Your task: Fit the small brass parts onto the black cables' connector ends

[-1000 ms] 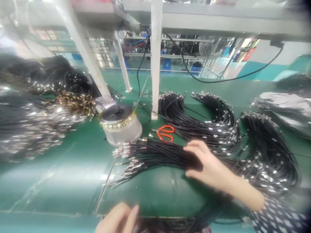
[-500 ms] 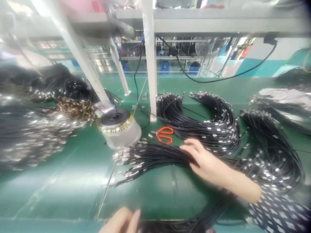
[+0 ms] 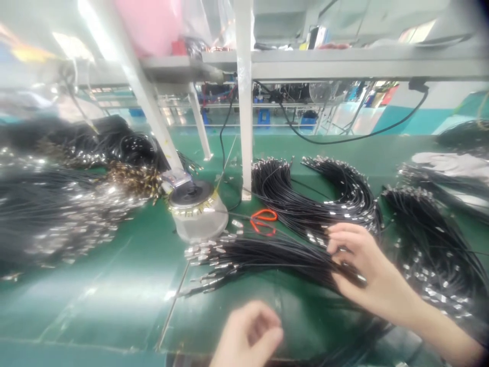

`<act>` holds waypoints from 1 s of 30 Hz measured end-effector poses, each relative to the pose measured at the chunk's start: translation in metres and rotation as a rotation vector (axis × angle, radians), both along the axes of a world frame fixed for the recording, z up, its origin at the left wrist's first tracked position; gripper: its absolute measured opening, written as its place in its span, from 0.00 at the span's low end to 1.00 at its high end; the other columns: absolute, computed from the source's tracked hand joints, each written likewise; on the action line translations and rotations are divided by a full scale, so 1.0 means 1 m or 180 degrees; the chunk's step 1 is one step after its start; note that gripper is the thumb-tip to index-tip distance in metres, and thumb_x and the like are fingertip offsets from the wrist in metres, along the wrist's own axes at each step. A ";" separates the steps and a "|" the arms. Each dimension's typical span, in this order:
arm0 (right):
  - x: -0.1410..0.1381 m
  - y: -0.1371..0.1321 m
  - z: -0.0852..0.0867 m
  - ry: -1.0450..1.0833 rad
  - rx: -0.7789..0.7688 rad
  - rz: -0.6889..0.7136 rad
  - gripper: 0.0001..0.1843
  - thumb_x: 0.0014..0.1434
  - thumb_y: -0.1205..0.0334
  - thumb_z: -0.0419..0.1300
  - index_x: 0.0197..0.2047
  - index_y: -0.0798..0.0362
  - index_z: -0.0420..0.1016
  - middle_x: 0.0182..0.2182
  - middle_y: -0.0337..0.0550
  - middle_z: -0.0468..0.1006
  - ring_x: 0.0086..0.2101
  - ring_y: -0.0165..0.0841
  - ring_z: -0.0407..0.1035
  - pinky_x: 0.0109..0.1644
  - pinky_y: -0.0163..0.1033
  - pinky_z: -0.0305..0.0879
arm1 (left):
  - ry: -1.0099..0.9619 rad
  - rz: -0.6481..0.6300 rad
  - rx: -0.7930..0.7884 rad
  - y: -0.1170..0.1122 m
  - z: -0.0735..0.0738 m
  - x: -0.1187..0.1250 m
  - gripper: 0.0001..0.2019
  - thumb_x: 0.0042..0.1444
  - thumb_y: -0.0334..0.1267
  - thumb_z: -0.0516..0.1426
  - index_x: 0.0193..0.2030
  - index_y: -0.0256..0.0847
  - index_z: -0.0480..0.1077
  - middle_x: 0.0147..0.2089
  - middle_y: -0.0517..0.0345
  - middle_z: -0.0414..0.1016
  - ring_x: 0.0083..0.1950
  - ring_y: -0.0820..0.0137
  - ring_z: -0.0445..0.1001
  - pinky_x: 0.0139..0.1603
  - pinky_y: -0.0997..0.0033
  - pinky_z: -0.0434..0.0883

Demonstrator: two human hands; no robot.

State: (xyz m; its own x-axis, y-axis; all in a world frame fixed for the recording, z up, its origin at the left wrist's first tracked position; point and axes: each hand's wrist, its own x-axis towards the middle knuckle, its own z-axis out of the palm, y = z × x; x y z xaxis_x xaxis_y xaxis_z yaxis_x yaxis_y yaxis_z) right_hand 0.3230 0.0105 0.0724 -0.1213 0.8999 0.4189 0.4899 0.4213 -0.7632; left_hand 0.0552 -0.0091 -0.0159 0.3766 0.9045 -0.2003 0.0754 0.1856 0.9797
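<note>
A bundle of thin black cables (image 3: 267, 257) with silvery metal ends lies across the green table, ends fanned out to the left. My right hand (image 3: 361, 260) is at the bundle's right part, its fingers and thumb curled around black cables; a metal tip shows by the thumb. Lower down, near the table's front edge, my left hand (image 3: 252, 331) is loosely curled, thumb apart from the fingers, with nothing visible in it. It is blurred and apart from the bundle. Orange-handled scissors (image 3: 263, 221) lie just behind the bundle.
A white tub with a black disc top (image 3: 200, 219) stands left of the scissors. A curved cable bundle (image 3: 328, 209) lies behind, another bundle (image 3: 431, 234) at right, and large cable heaps (image 3: 69, 204) at left. A white post (image 3: 246, 112) rises from the table.
My right hand has shifted right along the bundle, its fingers more curled. My left hand has moved up and right from the bottom edge. The camera view has tilted upward slightly.
</note>
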 end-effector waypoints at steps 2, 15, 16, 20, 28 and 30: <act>0.002 -0.010 0.001 0.0080 0.0040 -0.0131 0.28 0.54 0.73 0.58 0.55 0.39 0.63 0.55 0.47 0.57 0.42 0.36 0.68 0.42 0.40 0.77 | -0.0689 -0.0341 -0.0294 0.013 0.002 0.021 0.23 0.45 0.44 0.68 0.48 0.40 0.75 0.38 0.50 0.78 0.34 0.66 0.73 0.33 0.69 0.67; -0.011 -0.034 -0.032 -0.0547 -0.0167 0.0080 0.29 0.56 0.63 0.64 0.59 0.40 0.61 0.59 0.47 0.59 0.60 0.47 0.60 0.60 0.48 0.70 | -0.3102 0.1023 -0.0917 0.022 0.068 0.038 0.10 0.61 0.43 0.58 0.45 0.42 0.73 0.32 0.59 0.76 0.43 0.62 0.76 0.56 0.56 0.63; -0.010 -0.030 -0.027 -0.0458 -0.0138 0.0019 0.26 0.58 0.61 0.62 0.59 0.40 0.62 0.59 0.47 0.60 0.59 0.46 0.61 0.60 0.48 0.70 | -0.3157 0.1056 -0.0876 0.022 0.066 0.038 0.09 0.62 0.44 0.56 0.38 0.41 0.73 0.26 0.61 0.72 0.37 0.66 0.75 0.54 0.58 0.65; -0.016 -0.013 -0.006 0.0278 -0.0249 -0.0124 0.22 0.62 0.58 0.59 0.58 0.41 0.61 0.56 0.47 0.63 0.49 0.39 0.72 0.54 0.40 0.75 | -0.3281 0.0815 -0.0835 0.018 0.060 0.039 0.21 0.65 0.48 0.51 0.24 0.40 0.64 0.16 0.70 0.51 0.19 0.77 0.53 0.33 0.70 0.66; -0.028 0.005 -0.008 0.0705 -0.0985 0.0140 0.20 0.62 0.54 0.59 0.56 0.43 0.62 0.49 0.49 0.72 0.48 0.42 0.72 0.53 0.50 0.74 | -0.2313 0.0758 -0.1025 -0.004 0.094 -0.041 0.23 0.57 0.54 0.58 0.20 0.43 0.58 0.14 0.72 0.45 0.17 0.78 0.41 0.22 0.73 0.56; -0.032 0.005 -0.011 0.0735 -0.1172 0.0182 0.19 0.63 0.53 0.58 0.55 0.45 0.62 0.47 0.49 0.72 0.48 0.42 0.71 0.54 0.51 0.72 | -0.1634 0.0497 -0.1320 -0.008 0.091 -0.052 0.23 0.54 0.56 0.60 0.19 0.44 0.58 0.14 0.73 0.44 0.16 0.78 0.42 0.21 0.72 0.53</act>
State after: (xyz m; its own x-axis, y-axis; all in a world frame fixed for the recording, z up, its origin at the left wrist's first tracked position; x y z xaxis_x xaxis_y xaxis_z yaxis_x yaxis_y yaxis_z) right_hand 0.2915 0.0155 0.0615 -0.1162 0.9888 0.0935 0.2726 0.1222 -0.9543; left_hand 0.0029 -0.0174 0.0749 0.3879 0.8428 -0.3731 -0.4387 0.5249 0.7294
